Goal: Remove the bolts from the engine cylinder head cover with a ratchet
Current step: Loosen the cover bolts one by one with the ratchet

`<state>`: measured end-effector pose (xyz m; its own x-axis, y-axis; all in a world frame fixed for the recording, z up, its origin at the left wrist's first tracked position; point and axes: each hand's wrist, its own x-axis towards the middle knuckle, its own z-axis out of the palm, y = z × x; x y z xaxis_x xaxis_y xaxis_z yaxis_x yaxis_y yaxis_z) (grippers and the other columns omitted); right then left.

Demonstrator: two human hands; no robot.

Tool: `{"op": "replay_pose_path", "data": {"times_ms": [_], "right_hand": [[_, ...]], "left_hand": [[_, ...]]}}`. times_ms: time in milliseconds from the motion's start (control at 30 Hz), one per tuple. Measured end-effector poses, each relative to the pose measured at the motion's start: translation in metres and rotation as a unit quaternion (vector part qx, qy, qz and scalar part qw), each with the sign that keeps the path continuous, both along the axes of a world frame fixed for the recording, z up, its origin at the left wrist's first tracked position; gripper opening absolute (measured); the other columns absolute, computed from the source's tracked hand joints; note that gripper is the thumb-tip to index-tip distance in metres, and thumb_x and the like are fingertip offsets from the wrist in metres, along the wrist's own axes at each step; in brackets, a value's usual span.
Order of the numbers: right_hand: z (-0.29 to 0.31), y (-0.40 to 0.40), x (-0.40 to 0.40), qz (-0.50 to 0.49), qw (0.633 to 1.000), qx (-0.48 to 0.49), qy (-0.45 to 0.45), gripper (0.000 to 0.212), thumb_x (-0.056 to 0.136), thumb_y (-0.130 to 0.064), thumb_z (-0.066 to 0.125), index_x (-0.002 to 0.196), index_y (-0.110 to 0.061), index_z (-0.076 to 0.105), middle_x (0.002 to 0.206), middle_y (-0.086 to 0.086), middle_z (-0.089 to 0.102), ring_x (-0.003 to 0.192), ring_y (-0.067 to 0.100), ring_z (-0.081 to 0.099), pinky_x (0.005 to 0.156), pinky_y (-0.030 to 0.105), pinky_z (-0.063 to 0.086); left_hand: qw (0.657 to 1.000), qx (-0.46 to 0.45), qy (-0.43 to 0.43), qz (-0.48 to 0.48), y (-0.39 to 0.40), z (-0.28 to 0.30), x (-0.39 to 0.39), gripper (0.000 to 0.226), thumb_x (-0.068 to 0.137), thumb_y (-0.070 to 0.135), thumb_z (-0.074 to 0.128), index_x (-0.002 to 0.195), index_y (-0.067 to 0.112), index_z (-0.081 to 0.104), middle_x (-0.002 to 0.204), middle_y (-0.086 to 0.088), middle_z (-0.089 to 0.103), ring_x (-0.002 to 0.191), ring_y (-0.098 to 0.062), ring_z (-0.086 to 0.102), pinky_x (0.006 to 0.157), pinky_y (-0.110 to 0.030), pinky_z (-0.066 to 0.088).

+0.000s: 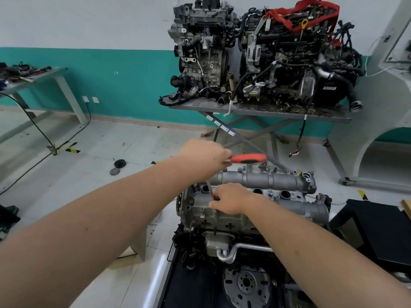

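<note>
Cylinder head cover (255,187) sits low centre, top of the engine (233,223) right in front of you, several bolts (270,168) standing along its far edge. Your left hand (203,155) grips the ratchet (249,158) at the head end, fingers curled round it; the red-and-black handle points right, above the cover. A thin extension shaft (209,189) runs down from it toward the cover's left end. Your right hand (231,198) pinches the shaft's lower end, fingers curled, resting on the cover. Socket tip is hidden under the hand.

Engine stands on a dark stand (178,285), flywheel (246,283) facing you. Black box (382,227) just right of it.

Floor: pale tiles (100,156), two black pulley discs (117,167), black cable (33,121), yellow-black tape marks (73,148).

Behind: grey scissor-leg table (262,112) carrying two more engines (262,54), red strap (307,16) over the right one. Cluttered grey bench (33,78) far left. Wall white over teal (122,81).
</note>
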<state>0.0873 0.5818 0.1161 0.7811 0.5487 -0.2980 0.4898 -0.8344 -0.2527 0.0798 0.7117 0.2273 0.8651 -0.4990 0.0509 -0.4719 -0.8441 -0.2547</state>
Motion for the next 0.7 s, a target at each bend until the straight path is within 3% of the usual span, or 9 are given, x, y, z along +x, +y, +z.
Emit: {"op": "replay_pose_path", "data": {"times_ms": [100, 167, 267, 333, 400, 467, 533, 633, 700], "right_hand": [[0.001, 0.000, -0.002, -0.010, 0.999, 0.023, -0.022, 0.026, 0.094, -0.039, 0.057, 0.079, -0.018, 0.062, 0.080, 0.001, 0.063, 0.074, 0.019, 0.058, 0.061, 0.033, 0.043], [0.002, -0.003, -0.005, -0.013, 0.999, 0.040, -0.026, 0.030, 0.096, -0.035, 0.058, 0.115, -0.013, 0.066, 0.119, 0.010, 0.066, 0.113, 0.029, 0.057, 0.097, 0.037, 0.044], [0.004, -0.007, -0.013, -0.069, 0.978, 0.184, 0.066, 0.045, 0.103, -0.018, 0.051, 0.145, -0.002, 0.044, 0.153, 0.016, 0.041, 0.140, 0.022, 0.034, 0.101, 0.004, 0.020], [0.005, -0.004, -0.011, -0.145, 0.951, 0.240, 0.127, 0.041, 0.107, -0.012, 0.039, 0.145, 0.004, 0.041, 0.152, 0.021, 0.041, 0.139, 0.024, 0.038, 0.097, 0.001, 0.029], [0.009, -0.005, -0.008, -0.162, 0.961, 0.191, 0.118, 0.038, 0.107, -0.016, 0.038, 0.136, 0.004, 0.052, 0.140, 0.022, 0.054, 0.132, 0.036, 0.049, 0.108, 0.029, 0.039], [0.016, -0.001, -0.011, -0.073, 0.990, 0.098, 0.077, 0.029, 0.102, -0.019, 0.042, 0.113, -0.003, 0.063, 0.120, 0.018, 0.065, 0.115, 0.037, 0.059, 0.096, 0.043, 0.048], [0.019, 0.004, -0.012, -0.002, 0.999, 0.011, 0.033, 0.028, 0.100, -0.030, 0.043, 0.099, -0.011, 0.063, 0.105, 0.008, 0.068, 0.098, 0.029, 0.062, 0.083, 0.040, 0.049], [0.009, 0.003, -0.005, -0.005, 1.000, 0.008, 0.013, 0.036, 0.099, -0.040, 0.047, 0.070, -0.018, 0.051, 0.072, -0.003, 0.054, 0.071, 0.021, 0.051, 0.063, 0.033, 0.037], [0.003, 0.003, 0.000, -0.010, 1.000, 0.009, 0.004, 0.037, 0.097, -0.043, 0.050, 0.067, -0.022, 0.046, 0.066, -0.007, 0.048, 0.073, 0.021, 0.051, 0.064, 0.032, 0.035]], "left_hand": [[0.961, -0.065, -0.209, -0.170, 0.001, -0.025, -0.012, 0.030, 0.094, 0.044, 0.052, 0.078, 0.023, 0.065, 0.081, 0.004, 0.062, 0.077, -0.022, 0.060, 0.074, -0.035, 0.041], [0.920, -0.171, -0.315, -0.158, -0.006, -0.045, -0.017, 0.036, 0.087, 0.049, 0.057, 0.067, 0.021, 0.065, 0.089, 0.001, 0.067, 0.087, -0.022, 0.062, 0.079, -0.037, 0.038], [0.909, -0.334, -0.244, -0.051, -0.022, -0.069, -0.024, 0.049, 0.085, 0.059, 0.054, 0.084, 0.013, 0.072, 0.121, -0.010, 0.064, 0.115, -0.028, 0.053, 0.094, -0.042, 0.038], [0.866, -0.482, -0.134, 0.002, -0.027, -0.077, -0.029, 0.057, 0.088, 0.061, 0.050, 0.108, 0.010, 0.069, 0.136, -0.008, 0.053, 0.127, -0.024, 0.047, 0.104, -0.039, 0.038], [0.784, -0.617, -0.059, 0.032, -0.030, -0.082, -0.034, 0.052, 0.091, 0.054, 0.048, 0.127, 0.019, 0.059, 0.141, 0.009, 0.042, 0.130, -0.004, 0.041, 0.107, -0.022, 0.036], [0.713, -0.698, -0.051, 0.047, -0.037, -0.082, -0.038, 0.043, 0.096, 0.050, 0.040, 0.133, 0.030, 0.050, 0.141, 0.012, 0.046, 0.128, -0.001, 0.048, 0.101, -0.014, 0.039], [0.616, -0.779, -0.028, 0.116, -0.042, -0.078, -0.036, 0.038, 0.100, 0.052, 0.032, 0.127, 0.036, 0.052, 0.126, 0.013, 0.062, 0.114, -0.005, 0.062, 0.091, -0.017, 0.048], [0.377, -0.894, 0.068, 0.233, -0.034, -0.071, -0.022, 0.040, 0.103, 0.054, 0.034, 0.111, 0.030, 0.064, 0.097, 0.010, 0.076, 0.092, -0.012, 0.071, 0.087, -0.033, 0.053], [0.350, -0.900, 0.099, 0.240, -0.025, -0.069, -0.016, 0.040, 0.104, 0.050, 0.039, 0.103, 0.021, 0.066, 0.087, 0.003, 0.076, 0.079, -0.013, 0.070, 0.084, -0.036, 0.050]]}}
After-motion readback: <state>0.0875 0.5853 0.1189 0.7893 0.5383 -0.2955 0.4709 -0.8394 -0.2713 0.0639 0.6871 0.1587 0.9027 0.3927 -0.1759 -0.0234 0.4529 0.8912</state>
